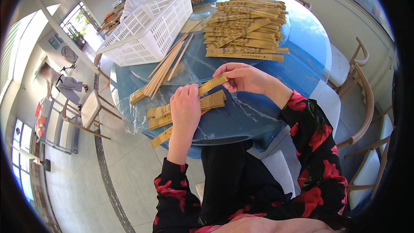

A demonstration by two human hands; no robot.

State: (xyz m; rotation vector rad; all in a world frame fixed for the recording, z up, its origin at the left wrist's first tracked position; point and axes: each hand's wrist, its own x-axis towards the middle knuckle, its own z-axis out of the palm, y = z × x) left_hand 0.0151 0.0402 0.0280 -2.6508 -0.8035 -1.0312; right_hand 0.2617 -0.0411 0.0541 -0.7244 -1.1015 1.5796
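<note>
Both hands grasp one paper chopstick sleeve (212,84) over the blue desk (258,112), left hand (185,103) low, right hand (243,77) at its tip, with a big finished stack (246,26) behind and loose chopsticks (166,67) left.

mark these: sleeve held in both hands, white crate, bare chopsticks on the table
paper sleeve (212,83), head view, middle of the strip between the hands
white crate (151,28), head view, near side wall
bare chopsticks (166,67), head view, mid-length of the bundle
</note>
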